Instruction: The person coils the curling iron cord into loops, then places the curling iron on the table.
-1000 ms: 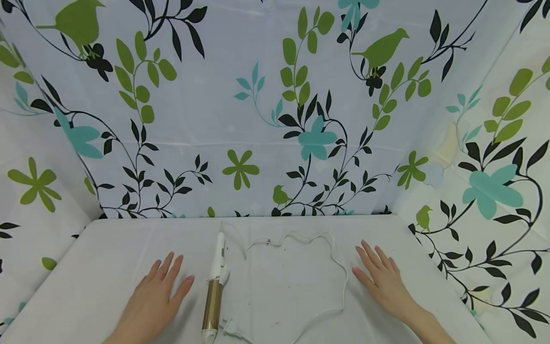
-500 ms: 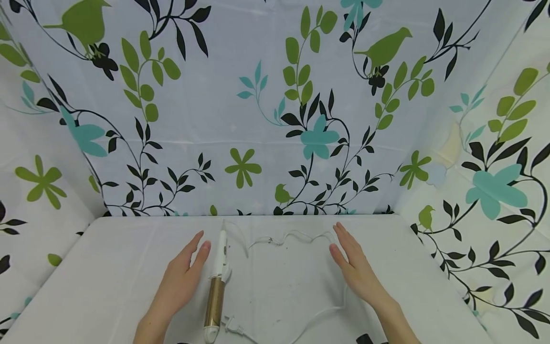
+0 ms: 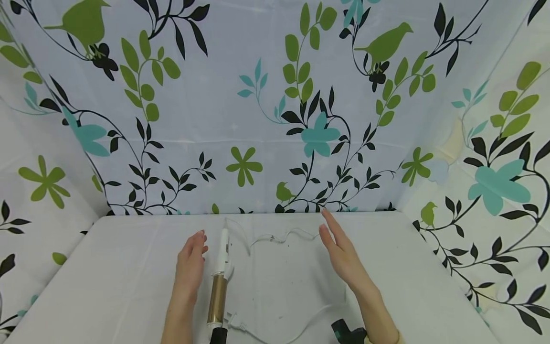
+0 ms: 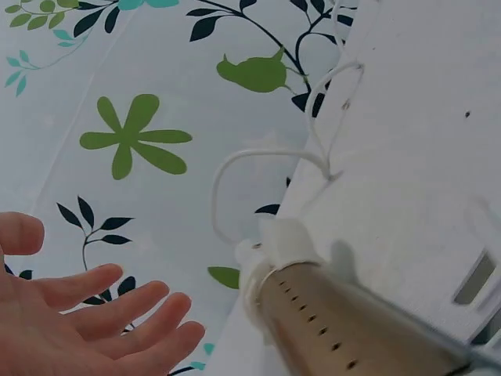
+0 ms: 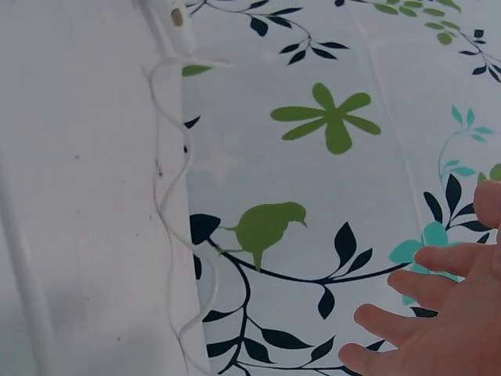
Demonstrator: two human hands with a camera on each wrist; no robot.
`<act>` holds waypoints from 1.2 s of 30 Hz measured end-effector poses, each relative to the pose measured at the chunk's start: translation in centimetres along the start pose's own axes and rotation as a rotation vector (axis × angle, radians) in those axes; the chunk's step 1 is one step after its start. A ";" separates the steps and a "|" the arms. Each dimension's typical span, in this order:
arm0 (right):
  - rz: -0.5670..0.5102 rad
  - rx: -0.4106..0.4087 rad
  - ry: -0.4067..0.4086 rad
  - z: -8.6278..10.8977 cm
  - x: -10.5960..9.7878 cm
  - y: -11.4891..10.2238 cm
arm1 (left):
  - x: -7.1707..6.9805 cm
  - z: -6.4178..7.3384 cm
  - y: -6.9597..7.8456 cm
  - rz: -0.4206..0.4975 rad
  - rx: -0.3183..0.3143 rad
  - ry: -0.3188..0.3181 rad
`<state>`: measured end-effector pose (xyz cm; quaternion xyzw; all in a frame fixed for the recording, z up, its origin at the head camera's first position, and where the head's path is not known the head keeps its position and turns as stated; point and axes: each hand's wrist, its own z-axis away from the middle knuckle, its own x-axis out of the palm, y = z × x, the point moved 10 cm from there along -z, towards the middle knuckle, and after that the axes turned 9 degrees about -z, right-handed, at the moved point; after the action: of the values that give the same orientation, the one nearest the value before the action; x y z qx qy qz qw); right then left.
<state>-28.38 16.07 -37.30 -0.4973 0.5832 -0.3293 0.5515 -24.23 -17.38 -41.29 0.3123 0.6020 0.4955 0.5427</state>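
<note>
On the white tabletop (image 3: 142,267) lies a curling iron (image 3: 217,298) with a gold barrel and a white handle (image 3: 223,251). In the left wrist view the gold barrel (image 4: 329,313) shows a row of small holes. My left hand (image 3: 190,265) is just left of the iron, apart from it, with the fingers extended and holding nothing. Over the right part of the table, my right hand (image 3: 343,255) has straight fingers and also holds nothing. The iron's white cord (image 3: 318,315) loops across the table between the hands, and its plug (image 3: 236,322) lies beside the barrel.
A patterned curtain (image 3: 193,105) with leaves, birds and flowers stands behind the table and along both sides. Black wrist gear shows near the bottom edge, one piece (image 3: 218,336) overlapping the iron's lower end and another (image 3: 347,333) by the right forearm.
Both hands have risen off the table and moved inward and away from me, the palms turning toward each other. The curling iron and plug have stayed in place.
</note>
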 end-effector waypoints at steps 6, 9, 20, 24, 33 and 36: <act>-0.168 0.032 0.027 -0.4 0.6 -0.9 | 1.7 -0.8 -1.8 -0.108 -0.047 0.038; -0.235 0.045 0.038 -0.5 1.2 -1.1 | 2.4 -0.7 -2.1 -0.249 -0.045 -0.001; -0.344 0.117 0.032 -0.9 2.3 0.0 | 4.1 -0.2 -3.2 -0.587 0.005 -0.138; -0.398 0.124 0.032 -0.8 2.0 0.1 | 4.0 -0.3 -3.5 -0.580 0.015 -0.144; -0.471 0.127 0.032 -0.8 1.8 0.1 | 2.9 0.6 -1.5 -0.453 0.063 -0.126; -0.484 0.132 0.022 -0.8 2.3 0.1 | 2.4 1.2 -0.1 -0.423 0.096 -0.110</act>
<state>-28.98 13.77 -37.98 -0.5817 0.4304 -0.4946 0.4813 -23.60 -14.93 -42.08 0.2311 0.6466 0.3237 0.6509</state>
